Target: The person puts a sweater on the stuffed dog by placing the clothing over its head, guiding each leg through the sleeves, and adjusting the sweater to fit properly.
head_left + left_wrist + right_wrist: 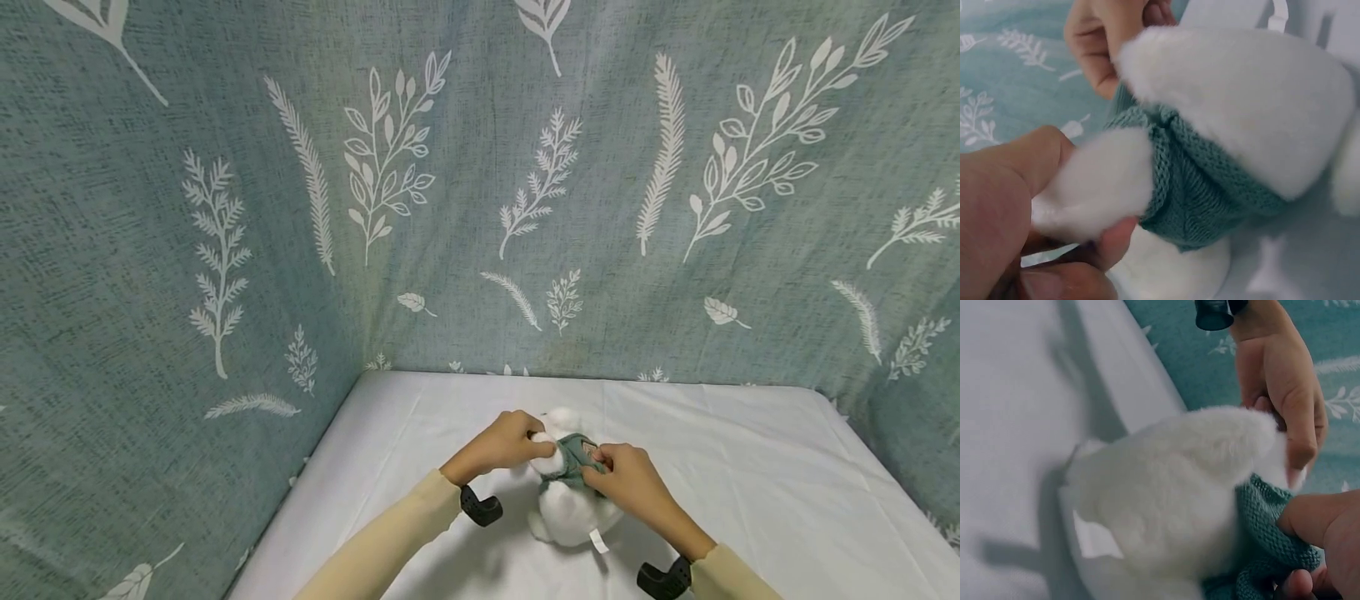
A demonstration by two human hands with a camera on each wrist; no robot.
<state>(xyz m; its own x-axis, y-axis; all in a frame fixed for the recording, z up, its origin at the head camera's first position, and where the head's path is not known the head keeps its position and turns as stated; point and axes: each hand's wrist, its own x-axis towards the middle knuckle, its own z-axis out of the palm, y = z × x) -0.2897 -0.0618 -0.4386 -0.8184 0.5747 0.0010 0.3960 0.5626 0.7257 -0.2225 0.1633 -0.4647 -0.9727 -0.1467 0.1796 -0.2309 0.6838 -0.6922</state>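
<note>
A white plush toy (570,515) wearing a green knitted sweater (574,457) is on the white-covered table. My left hand (512,442) holds the toy's stubby white arm (1107,181) between thumb and fingers; that arm pokes out of a sleeve opening. On the other side, my right hand (628,479) pinches the sweater's edge, and the knit bunches at the thumb in the right wrist view. White fur of the body (1160,500) shows below the sweater, with a white tag (1094,537) hanging from it. The toy's face cannot be made out.
The table (750,467) has a white cloth over it. Green curtains (465,208) with white leaf prints stand behind and at the sides. Each wrist carries a black band, such as the left one (480,507).
</note>
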